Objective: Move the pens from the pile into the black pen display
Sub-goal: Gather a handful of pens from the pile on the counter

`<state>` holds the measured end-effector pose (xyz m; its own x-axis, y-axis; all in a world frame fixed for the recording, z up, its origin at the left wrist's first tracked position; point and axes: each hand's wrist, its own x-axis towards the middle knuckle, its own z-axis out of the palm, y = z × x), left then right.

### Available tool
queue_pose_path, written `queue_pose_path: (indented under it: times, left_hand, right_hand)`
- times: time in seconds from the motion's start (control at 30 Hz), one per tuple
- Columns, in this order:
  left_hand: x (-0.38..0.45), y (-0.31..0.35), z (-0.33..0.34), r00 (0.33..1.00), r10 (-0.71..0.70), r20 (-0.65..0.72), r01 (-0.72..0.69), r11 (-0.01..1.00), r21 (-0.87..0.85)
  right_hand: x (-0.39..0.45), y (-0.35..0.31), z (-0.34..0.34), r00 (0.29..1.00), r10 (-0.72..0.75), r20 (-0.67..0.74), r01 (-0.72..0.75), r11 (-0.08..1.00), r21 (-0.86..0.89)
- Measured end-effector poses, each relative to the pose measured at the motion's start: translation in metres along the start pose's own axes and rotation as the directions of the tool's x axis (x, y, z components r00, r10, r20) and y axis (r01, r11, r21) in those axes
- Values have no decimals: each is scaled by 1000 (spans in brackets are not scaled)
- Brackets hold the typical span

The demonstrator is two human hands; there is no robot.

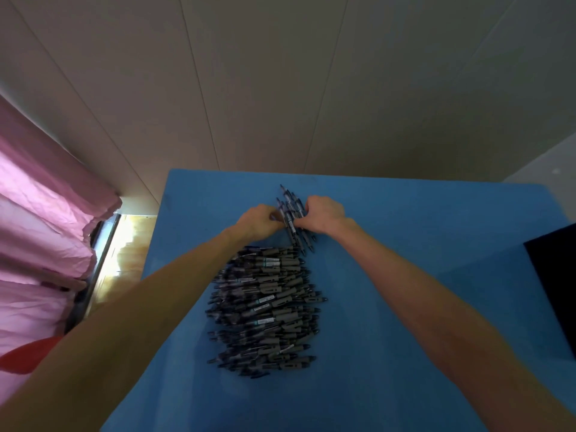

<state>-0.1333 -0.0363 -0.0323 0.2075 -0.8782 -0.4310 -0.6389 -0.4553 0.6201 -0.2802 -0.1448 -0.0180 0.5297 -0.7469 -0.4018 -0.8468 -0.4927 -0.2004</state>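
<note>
Here, both hands grip one bundle of dark pens (292,218) near the blue table's (405,307) far edge.
Left hand (260,221) and right hand (324,215) curl around it, beyond the grey-and-black pen pile (268,310).

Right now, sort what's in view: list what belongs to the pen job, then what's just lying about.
Job:
- pile of pens
- bundle of pens, gripped by left hand and right hand

Lying about:
- blue table
- pink curtain
- red object

Black display: not clearly visible.

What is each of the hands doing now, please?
Left hand: grips the bunch of pens.
Right hand: grips the same bunch.
</note>
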Motion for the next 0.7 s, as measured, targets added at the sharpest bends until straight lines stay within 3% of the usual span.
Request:
queue_pose_path:
  times: [0.13, 0.23, 0.47, 0.6, 0.7]
  left_hand:
    - [-11, -16, -13, 988, 54, 143, -70, 991, 112]
    - [-23, -30, -24, 973, 58, 222, -77, 994, 78]
    - [-40, -43, -24, 985, 135, 107, -142, 988, 60]
    - [-59, -55, -26, 990, 143, 12, -143, 990, -8]
    - [-77, -66, -22, 992, 122, -16, -123, 992, -33]
  right_hand:
    - [2, 0, 4, 1000, -2, 18, 0, 998, 61]
    - [0, 2, 8, 1000, -22, 16, 21, 996, 90]
    - [-9, 5, 12, 999, -19, -33, 22, 994, 110]
    - [-38, 8, 30, 957, -42, -287, 93, 982, 164]
    - [-70, 5, 54, 873, -131, -469, 285, 918, 274]
